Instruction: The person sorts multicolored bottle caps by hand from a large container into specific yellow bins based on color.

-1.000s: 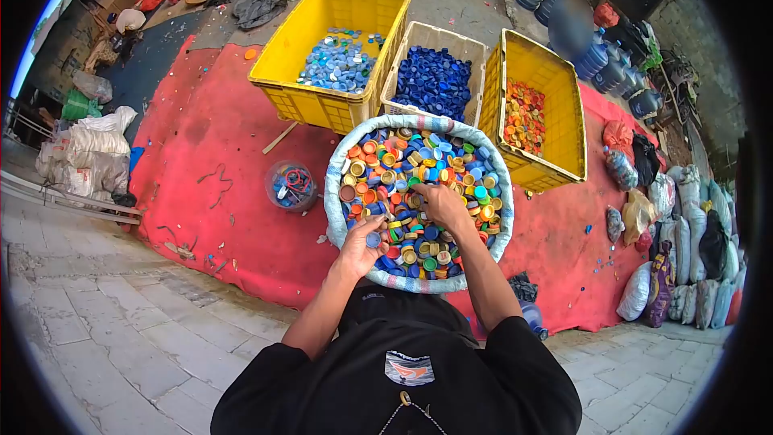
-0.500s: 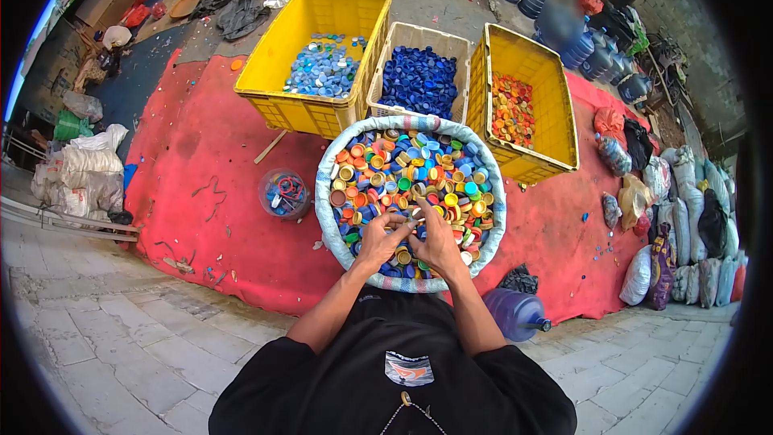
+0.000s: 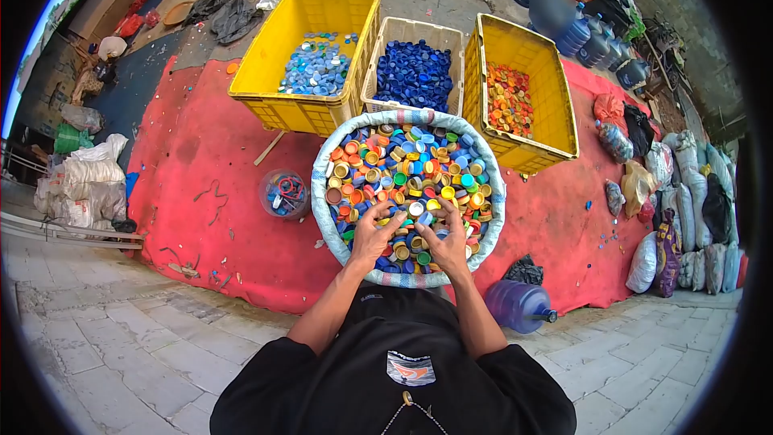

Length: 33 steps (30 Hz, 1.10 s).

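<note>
Left hand (image 3: pixel 373 235), right hand (image 3: pixel 448 240) curled among mixed caps (image 3: pixel 407 173) in basket (image 3: pixel 322 201); grip unclear. Best pinch one colour, avoid scooping neighbours.

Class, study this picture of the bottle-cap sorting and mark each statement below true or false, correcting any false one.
1. Both hands, left hand and right hand, are in the round basket of mixed caps. True.
2. The middle crate holds orange caps. False: dark blue caps.
3. The left yellow crate holds light blue caps. True.
4. The water jug by the person's right arm stands upright. False: it lies on its side.
</note>
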### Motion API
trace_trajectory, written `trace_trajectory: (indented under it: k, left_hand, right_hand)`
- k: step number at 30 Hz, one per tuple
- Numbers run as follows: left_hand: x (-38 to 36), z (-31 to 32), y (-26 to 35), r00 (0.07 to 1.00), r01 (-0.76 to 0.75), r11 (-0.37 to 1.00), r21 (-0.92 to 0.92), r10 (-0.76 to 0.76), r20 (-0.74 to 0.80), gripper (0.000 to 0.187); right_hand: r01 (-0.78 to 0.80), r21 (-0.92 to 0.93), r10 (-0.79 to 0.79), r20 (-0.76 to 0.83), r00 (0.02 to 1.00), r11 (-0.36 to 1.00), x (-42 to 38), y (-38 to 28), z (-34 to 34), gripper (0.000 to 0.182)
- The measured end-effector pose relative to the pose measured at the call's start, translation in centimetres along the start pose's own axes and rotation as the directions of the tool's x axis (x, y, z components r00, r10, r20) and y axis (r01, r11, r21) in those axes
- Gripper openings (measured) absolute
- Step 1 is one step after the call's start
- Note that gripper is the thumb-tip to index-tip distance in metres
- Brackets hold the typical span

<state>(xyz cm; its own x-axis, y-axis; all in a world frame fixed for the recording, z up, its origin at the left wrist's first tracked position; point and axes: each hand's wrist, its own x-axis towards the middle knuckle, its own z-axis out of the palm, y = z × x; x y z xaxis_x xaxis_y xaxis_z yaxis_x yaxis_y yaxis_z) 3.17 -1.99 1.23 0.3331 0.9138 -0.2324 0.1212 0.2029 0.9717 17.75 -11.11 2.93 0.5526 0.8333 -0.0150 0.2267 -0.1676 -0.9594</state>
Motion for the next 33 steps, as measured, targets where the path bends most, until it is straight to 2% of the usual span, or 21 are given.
trace_trajectory:
  k: [1,3,4,7,8,11,15,18,21,24,27,29,30,31,33]
  left_hand:
    - [0.1,-0.1,-0.1,0.967,-0.22,0.935,0.278,0.247,-0.068,0.038]
    - [1.0,-1.6,-0.2,0.955,-0.232,0.869,0.437,0.289,-0.069,0.039]
    - [1.7,-2.5,-0.5,0.95,-0.232,0.83,0.508,0.306,-0.066,0.037]
    - [4.0,-4.1,-0.7,0.918,-0.247,0.685,0.686,0.391,-0.06,0.033]
    - [4.8,-4.4,-0.5,0.903,-0.249,0.629,0.736,0.425,-0.059,0.032]
    - [6.7,-4.9,0.4,0.903,-0.297,0.558,0.775,0.429,0.038,0.028]
    - [8.3,-4.7,-0.1,0.911,-0.337,0.462,0.821,0.379,0.16,0.028]
    - [9.0,-4.6,-0.9,0.905,-0.343,0.436,0.832,0.391,0.168,0.023]
    - [8.9,-4.8,-0.7,0.921,-0.308,0.466,0.829,0.364,0.138,0.019]
    - [8.1,-5.1,0.1,0.942,-0.288,0.607,0.74,0.32,0.104,0.022]
    - [7.6,-6.1,-0.4,0.962,-0.27,0.851,0.451,0.255,0.094,0.027]
    - [7.1,-6.9,-0.8,0.993,-0.027,0.997,0.071,0.018,0.12,0.026]
    - [6.4,-7.3,0.3,0.979,0.133,0.984,-0.115,-0.112,0.171,0.026]
    - [5.9,-7.6,1.0,0.943,0.29,0.913,-0.286,-0.223,0.246,0.026]
    - [5.3,-8.1,0.8,0.918,0.379,0.769,-0.514,-0.245,0.311,0.022]
  right_hand:
    - [-0.107,0.166,0.11,-0.006,0.994,0.98,-0.1,0.3,-0.3,0.057]
    - [-0.296,0.477,0.319,0.035,0.947,0.828,-0.2,1.2,-0.9,0.052]
    - [-0.344,0.65,0.376,0.096,0.922,0.678,-0.3,1.5,-1.3,0.04]
    - [-0.386,0.862,0.415,0.236,0.879,0.327,-0.8,1.6,-2.3,0.034]
    - [-0.396,0.878,0.427,0.26,0.866,0.27,-1.0,1.9,-2.4,0.034]
    - [-0.416,0.882,0.43,0.294,0.854,0.223,-1.7,1.9,-2.4,0.034]
    - [-0.42,0.874,0.393,0.306,0.867,0.245,-2.3,2.6,-1.6,0.04]
    - [-0.423,0.87,0.388,0.31,0.868,0.253,-2.3,2.1,-1.1,0.04]
    - [-0.44,0.865,0.391,0.328,0.86,0.241,-2.2,1.6,-0.4,0.04]
    - [-0.455,0.858,0.405,0.337,0.85,0.24,-2.2,0.8,0.3,0.038]
    - [-0.46,0.852,0.408,0.337,0.848,0.252,-2.2,0.8,1.4,0.038]
    - [-0.482,0.831,0.4,0.355,0.845,0.28,-2.1,0.2,2.1,0.037]
    - [-0.491,0.812,0.407,0.351,0.843,0.317,-2.0,-0.1,2.6,0.038]
    - [-0.496,0.792,0.412,0.344,0.844,0.355,-1.8,-0.5,3.1,0.038]
    - [-0.494,0.777,0.415,0.33,0.848,0.391,-1.4,-1.2,4.1,0.035]
